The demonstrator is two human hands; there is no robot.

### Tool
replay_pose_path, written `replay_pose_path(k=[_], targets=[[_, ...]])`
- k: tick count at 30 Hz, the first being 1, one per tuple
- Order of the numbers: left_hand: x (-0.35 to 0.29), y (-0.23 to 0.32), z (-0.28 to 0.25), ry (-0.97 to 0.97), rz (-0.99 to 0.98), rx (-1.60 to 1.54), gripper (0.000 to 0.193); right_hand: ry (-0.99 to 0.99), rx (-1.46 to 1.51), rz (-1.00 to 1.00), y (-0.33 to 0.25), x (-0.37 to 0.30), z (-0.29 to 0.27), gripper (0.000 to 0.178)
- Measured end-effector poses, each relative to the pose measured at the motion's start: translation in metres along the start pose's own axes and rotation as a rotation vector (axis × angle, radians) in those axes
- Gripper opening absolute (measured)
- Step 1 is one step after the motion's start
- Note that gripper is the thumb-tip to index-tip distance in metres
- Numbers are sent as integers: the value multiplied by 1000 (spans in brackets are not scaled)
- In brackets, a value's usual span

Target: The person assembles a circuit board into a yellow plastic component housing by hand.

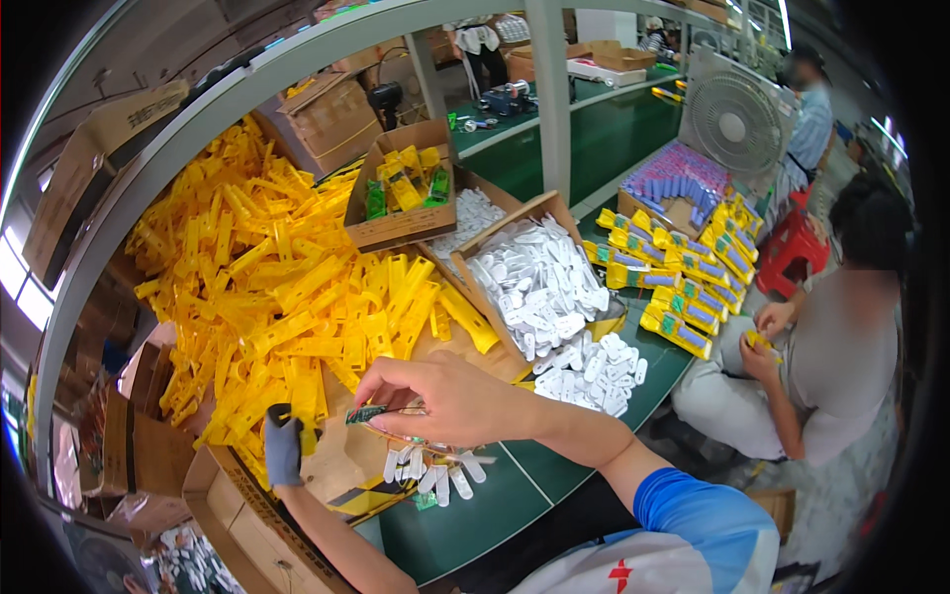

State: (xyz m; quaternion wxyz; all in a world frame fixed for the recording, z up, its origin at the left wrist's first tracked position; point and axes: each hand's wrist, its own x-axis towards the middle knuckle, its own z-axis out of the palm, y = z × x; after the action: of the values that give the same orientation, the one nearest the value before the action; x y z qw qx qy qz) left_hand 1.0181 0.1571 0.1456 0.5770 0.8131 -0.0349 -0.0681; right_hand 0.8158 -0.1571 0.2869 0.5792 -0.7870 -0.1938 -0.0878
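My right hand [440, 398] is closed in a pinch on a small green circuit board [365, 415], held over the brown cardboard work surface. Thin wires run from the board under my fingers. My left hand [283, 444], in a grey glove, is curled at the near edge of the pile of yellow plastic casings [267, 297]. A short yellow casing [310, 437] shows against its fingers, mostly hidden by the glove. Below my right hand lie several white oval plastic pieces [435, 479], with wires beside them.
A box of white pieces [534, 282] spills toward me. Behind it stands a carton [401, 230] with yellow and green parts. Rows of assembled yellow units [683, 312] lie at right, near purple cylinders [678, 183] and a fan [732, 124]. A seated co-worker [821, 366] handles a yellow piece.
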Motion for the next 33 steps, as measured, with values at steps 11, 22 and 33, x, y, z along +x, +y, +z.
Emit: replay_pose_path(k=[11,22,33], targets=[[-72,97,100,-319,325,-1211,56,204,50,-136,22,12,-7,25],[-100,114,88,-427,113,-680,39,187,247,-7,34,17,-16,18],[-85,41,25,-388,713,235,45,-127,-333,-520,31,19,1,10]])
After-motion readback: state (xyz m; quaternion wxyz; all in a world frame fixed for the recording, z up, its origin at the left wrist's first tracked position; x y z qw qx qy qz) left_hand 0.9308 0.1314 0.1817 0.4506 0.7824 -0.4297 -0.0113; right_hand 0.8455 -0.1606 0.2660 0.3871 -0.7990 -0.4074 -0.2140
